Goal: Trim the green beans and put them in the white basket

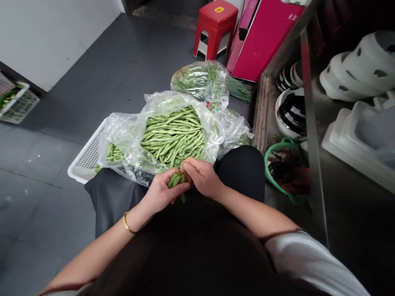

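My left hand (161, 192), with a gold bangle on the wrist, is closed round a small bunch of green beans (176, 179) above my lap. My right hand (201, 175) pinches the top ends of the same beans, fingers curled. Just in front of both hands lies an open clear plastic bag (128, 133) heaped with long green beans (172, 138). The bag rests in a white plastic basket (87, 158) on the grey floor.
A second bag of thin green stalks (200, 79) lies behind. A red stool (215, 26) and a pink cabinet (263, 36) stand at the back. A steel shelf at right holds bowls (290, 113); a green basket (282, 169) sits below. White baskets (1, 99) lie far left.
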The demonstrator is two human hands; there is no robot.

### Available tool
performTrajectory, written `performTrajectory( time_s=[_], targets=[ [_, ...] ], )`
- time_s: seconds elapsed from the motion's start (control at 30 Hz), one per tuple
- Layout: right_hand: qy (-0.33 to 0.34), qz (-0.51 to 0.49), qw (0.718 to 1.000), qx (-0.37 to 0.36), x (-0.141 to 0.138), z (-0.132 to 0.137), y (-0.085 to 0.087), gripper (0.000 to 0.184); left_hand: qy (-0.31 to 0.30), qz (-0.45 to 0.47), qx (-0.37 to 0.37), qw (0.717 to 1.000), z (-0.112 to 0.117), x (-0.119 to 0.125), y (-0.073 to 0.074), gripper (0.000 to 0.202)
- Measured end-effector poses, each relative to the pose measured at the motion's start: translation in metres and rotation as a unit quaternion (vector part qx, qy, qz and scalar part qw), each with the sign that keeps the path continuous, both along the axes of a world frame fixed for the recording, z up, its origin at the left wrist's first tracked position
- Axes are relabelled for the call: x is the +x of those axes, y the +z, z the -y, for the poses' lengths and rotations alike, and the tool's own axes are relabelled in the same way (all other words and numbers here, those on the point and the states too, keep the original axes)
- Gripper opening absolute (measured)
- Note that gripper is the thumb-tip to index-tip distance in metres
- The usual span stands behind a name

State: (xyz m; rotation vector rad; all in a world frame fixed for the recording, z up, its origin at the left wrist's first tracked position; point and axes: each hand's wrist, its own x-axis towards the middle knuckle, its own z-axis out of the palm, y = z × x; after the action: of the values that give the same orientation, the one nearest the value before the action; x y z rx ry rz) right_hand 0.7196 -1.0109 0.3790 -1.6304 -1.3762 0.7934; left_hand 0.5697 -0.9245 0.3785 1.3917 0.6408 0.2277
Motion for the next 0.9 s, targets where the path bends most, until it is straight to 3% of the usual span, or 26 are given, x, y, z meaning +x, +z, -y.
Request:
performTrajectory(
  time_s=[0.07, 0.13, 0.17, 0.27, 0.37, 0.43, 0.5, 0.57, 0.63, 0.77, 0.83, 0.9],
  targets=[
    [0.111, -0.033, 0.991, -0.063, 0.016, -0.008, 0.004, 0.037, 0.060, 0.061, -0.121, 0.989, -0.006, -0.002, -0.002, 0.019],
    [0.213, 0.066, 0.964, -0.145, 0.034, -0.019, 0.002, 0.038, 0.107, 0.112, -0.235, 0.960, -0.015, -0.005, -0.004, 0.017],
    [0.207, 0.153, 0.951, -0.172, 0.041, -0.025, -0.001, 0.038, 0.120, 0.124, -0.277, 0.945, -0.019, -0.007, -0.004, 0.016],
    [0.069, 0.390, 0.901, -0.176, 0.048, -0.049, -0.022, 0.033, 0.123, 0.131, -0.335, 0.925, -0.025, -0.010, -0.005, 0.025],
    [0.089, 0.451, 0.872, -0.170, 0.044, -0.070, -0.040, 0.025, 0.092, 0.150, -0.347, 0.921, -0.020, -0.011, -0.006, 0.025],
    [0.077, 0.429, 0.889, -0.140, 0.041, -0.072, -0.040, 0.025, 0.075, 0.130, -0.357, 0.922, -0.017, -0.010, -0.008, 0.016],
    [0.020, 0.362, 0.930, -0.060, 0.037, -0.062, -0.028, 0.024, 0.070, 0.085, -0.366, 0.924, -0.016, -0.007, -0.011, 0.011],
    [-0.027, 0.242, 0.969, 0.036, 0.029, -0.042, -0.013, 0.021, 0.075, 0.054, -0.365, 0.926, -0.015, -0.001, -0.016, 0.013],
    [-0.036, 0.088, 0.991, 0.090, 0.014, -0.019, -0.003, 0.018, 0.091, 0.063, -0.360, 0.926, -0.015, 0.007, -0.019, 0.017],
    [-0.023, -0.141, 0.989, 0.035, -0.014, 0.011, -0.014, 0.018, 0.135, 0.102, -0.357, 0.919, -0.014, 0.020, -0.023, 0.018],
    [0.005, -0.144, 0.989, -0.017, -0.017, 0.014, -0.025, 0.018, 0.137, 0.091, -0.369, 0.915, -0.016, 0.022, -0.025, 0.022],
    [0.090, -0.055, 0.992, -0.076, -0.009, 0.011, -0.030, 0.015, 0.141, 0.079, -0.385, 0.909, -0.018, 0.023, -0.026, 0.022]
  ],
)
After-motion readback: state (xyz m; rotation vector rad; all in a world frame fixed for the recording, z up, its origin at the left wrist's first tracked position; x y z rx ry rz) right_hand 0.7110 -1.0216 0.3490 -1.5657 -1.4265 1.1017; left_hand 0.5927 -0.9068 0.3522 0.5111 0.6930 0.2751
